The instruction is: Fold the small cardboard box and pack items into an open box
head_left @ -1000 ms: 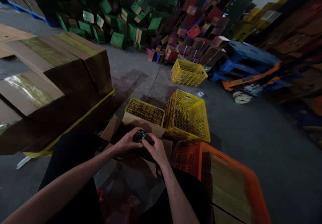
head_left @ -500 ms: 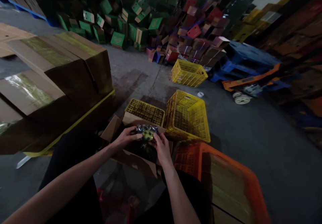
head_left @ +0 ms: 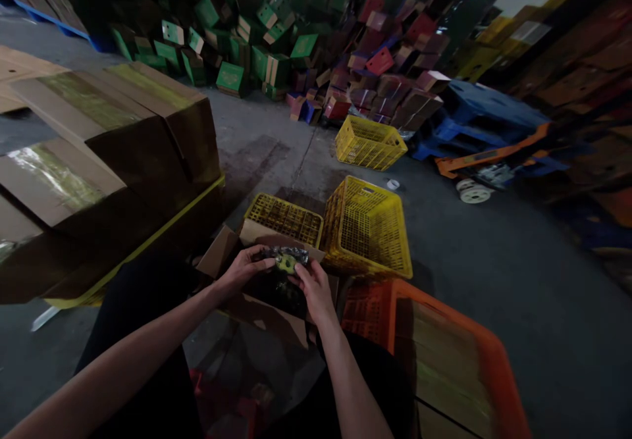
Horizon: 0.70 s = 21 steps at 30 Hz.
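Between my two hands is a small yellow-green piece with dark spots (head_left: 286, 263), with shiny clear plastic wrap (head_left: 296, 253) along its far side; I cannot make out its exact kind. My left hand (head_left: 245, 268) is closed on its left end, thumb on top. On the right end, my right hand (head_left: 313, 285) pinches it with thumb and fingers. Both hands are over an open cardboard box (head_left: 269, 314), whose flaps stand outward. Dark contents with a few glints lie inside the box, too dim to name.
A yellow slatted crate (head_left: 284, 220) and a deeper yellow basket (head_left: 365, 228) stand beyond the box. An orange crate (head_left: 457, 320) holding a carton is at the right. Taped cartons (head_left: 148, 136) are stacked left. Farther off are another yellow crate (head_left: 369, 143) and an orange pallet jack (head_left: 488, 162).
The spotted piece has turned slightly and sits a little lower and to the left between my fingers. The plastic wrap has shifted with it. My hands have barely moved.
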{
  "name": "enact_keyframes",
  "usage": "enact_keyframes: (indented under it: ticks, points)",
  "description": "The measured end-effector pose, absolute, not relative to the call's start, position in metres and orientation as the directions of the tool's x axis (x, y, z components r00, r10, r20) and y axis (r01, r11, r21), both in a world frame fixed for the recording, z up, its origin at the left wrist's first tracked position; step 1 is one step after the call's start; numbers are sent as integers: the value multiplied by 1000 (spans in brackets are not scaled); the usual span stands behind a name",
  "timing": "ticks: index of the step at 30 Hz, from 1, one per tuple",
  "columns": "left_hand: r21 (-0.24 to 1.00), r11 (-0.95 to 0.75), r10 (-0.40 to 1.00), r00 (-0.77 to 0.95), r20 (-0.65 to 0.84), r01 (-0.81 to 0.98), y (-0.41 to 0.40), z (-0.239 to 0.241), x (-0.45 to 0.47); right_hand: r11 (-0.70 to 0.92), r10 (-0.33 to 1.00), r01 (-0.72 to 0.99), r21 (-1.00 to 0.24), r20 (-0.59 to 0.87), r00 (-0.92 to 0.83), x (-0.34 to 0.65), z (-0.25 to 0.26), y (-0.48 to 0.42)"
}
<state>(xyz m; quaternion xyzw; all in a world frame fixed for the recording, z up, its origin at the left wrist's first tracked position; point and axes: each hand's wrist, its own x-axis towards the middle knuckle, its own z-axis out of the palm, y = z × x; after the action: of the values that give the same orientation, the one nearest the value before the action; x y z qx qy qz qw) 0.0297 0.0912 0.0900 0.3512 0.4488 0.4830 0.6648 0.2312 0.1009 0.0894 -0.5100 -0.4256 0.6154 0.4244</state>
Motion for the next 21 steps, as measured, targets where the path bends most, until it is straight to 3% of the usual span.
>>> enact_keyframes:
  ticks: [6,11,17,21]
  points:
    - [767,447,894,194,-404,-461,90,79,33,-184,981,74,-980,-188,-48,230,88,102]
    - [710,508,861,322,-395,-488,90,85,32,-44,985,220,-975,-79,-153,231,93,98]
    - [637,514,855,279,-438,-575,93,95,27,224,957,393,-892,126,-260,229,103,96]
    - [681,485,860,155,-487,-549,93,94,27,329,919,410,-851,187,-348,227,109,94]
